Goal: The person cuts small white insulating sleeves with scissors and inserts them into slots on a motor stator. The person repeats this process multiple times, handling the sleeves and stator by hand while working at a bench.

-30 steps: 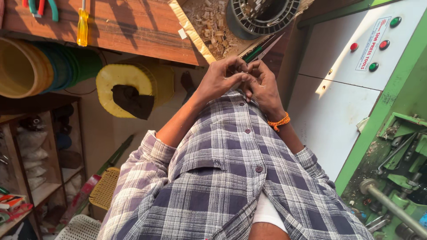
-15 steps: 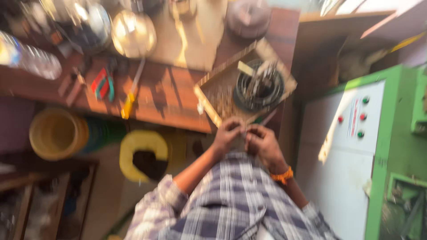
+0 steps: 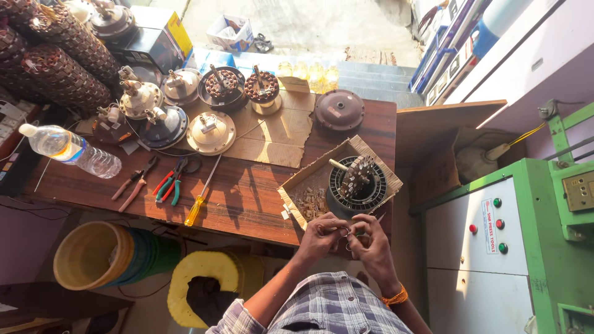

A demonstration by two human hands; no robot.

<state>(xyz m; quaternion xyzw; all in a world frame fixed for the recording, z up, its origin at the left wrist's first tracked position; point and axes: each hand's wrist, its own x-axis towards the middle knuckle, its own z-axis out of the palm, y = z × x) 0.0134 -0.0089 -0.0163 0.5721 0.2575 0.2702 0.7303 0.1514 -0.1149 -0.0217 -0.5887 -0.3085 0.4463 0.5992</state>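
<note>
Thin wire (image 3: 348, 234) sits pinched between our left hand (image 3: 322, 236) and right hand (image 3: 371, 242); we could snap or drop it by tugging.

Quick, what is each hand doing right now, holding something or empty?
Left hand: fingers pinched shut on a thin wire.
Right hand: fingers curled onto the same wire, right by the wound coil core.

A repair workshop: fan motors (image 3: 210, 132), pliers (image 3: 173, 180) and a green press machine (image 3: 544, 247).
</note>
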